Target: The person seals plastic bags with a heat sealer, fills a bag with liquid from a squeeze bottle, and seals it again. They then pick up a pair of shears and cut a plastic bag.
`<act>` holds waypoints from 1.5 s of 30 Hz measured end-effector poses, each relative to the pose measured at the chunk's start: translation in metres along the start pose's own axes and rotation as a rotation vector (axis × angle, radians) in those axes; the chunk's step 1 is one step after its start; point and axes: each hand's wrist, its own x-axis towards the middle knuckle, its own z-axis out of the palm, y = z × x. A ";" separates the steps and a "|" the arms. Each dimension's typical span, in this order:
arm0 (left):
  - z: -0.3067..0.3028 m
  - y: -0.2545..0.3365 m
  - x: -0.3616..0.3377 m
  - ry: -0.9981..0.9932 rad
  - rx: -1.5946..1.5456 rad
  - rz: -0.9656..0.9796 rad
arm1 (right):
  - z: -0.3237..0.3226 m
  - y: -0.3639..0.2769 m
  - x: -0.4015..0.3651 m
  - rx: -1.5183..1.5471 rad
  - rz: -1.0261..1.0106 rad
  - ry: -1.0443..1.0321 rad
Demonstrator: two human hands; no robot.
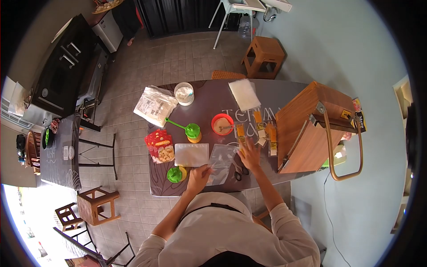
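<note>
My left hand (199, 174) rests on the near edge of a clear plastic pouch (221, 161) lying flat on the dark table (209, 104), fingers pinching it. My right hand (250, 154) lies spread just right of the pouch, over black scissors (242, 171) and beside small orange-labelled packets (262, 129). A white flat sheet (191, 154) lies left of the pouch. An orange bowl (222, 124) with powder and a spoon sits behind it.
A wooden box machine with a metal handle (311, 129) fills the table's right end. Red snack packets (160, 146), a green scoop (189, 129), a green lid (175, 174), a white tub (184, 93) and plastic bags (155, 106) lie around. Wooden stools (263, 55) stand on the tiled floor.
</note>
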 end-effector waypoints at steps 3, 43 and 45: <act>-0.002 0.004 0.001 0.005 -0.006 -0.022 | 0.003 0.001 -0.003 -0.076 -0.045 -0.080; -0.005 0.024 0.013 0.297 -0.406 0.073 | -0.167 -0.194 0.031 0.791 -0.170 -0.001; -0.014 0.033 0.008 0.345 -0.413 0.112 | -0.171 -0.202 0.035 0.815 -0.158 -0.096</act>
